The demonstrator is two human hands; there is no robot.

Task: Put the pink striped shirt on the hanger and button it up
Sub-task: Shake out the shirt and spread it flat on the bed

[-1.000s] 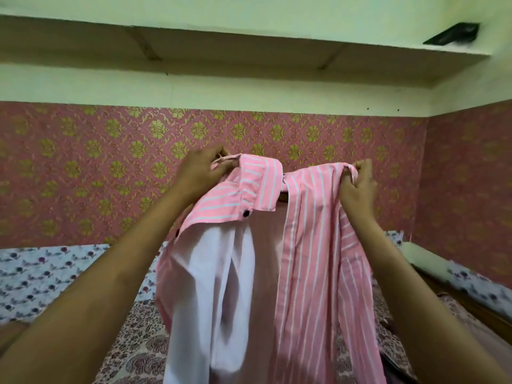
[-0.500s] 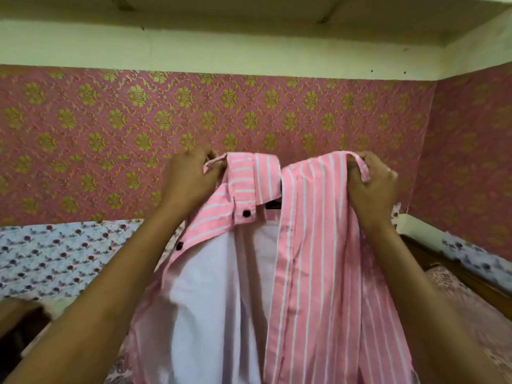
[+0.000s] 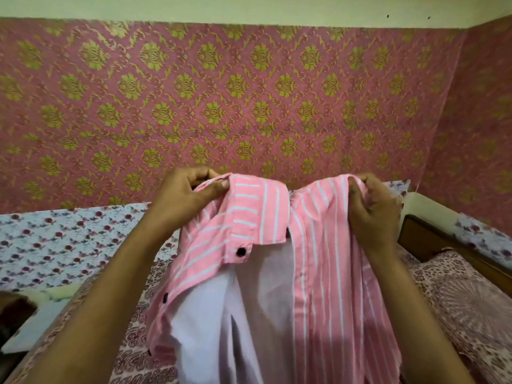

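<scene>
From the head view, you hold the pink striped shirt up in front of you by its shoulders, with its long axis hanging straight down toward 6 o'clock. Your left hand sits at 10 o'clock of the collar, its fingers curled over the top edge and the thumb pinching the fabric from the front. Your right hand sits at 2 o'clock, fingers closed round the other shoulder seam. Both hands are level and about equally near the collar, which lies between them, folded over to the left.

The front is open: the white lining shows down the middle, and the dark buttons run down the left placket toward 7 o'clock, none fastened. No hanger shows anywhere in this view, so I judge the hanging step is not yet done and the coming move depends on keeping the neck opening spread between your two grips.

Below the shirt lies a bed with a patterned bedspread; a floral sheet lies at 9 o'clock. A wooden bed frame runs along at 3 o'clock. Behind stands pink wallpaper with gold motifs.
</scene>
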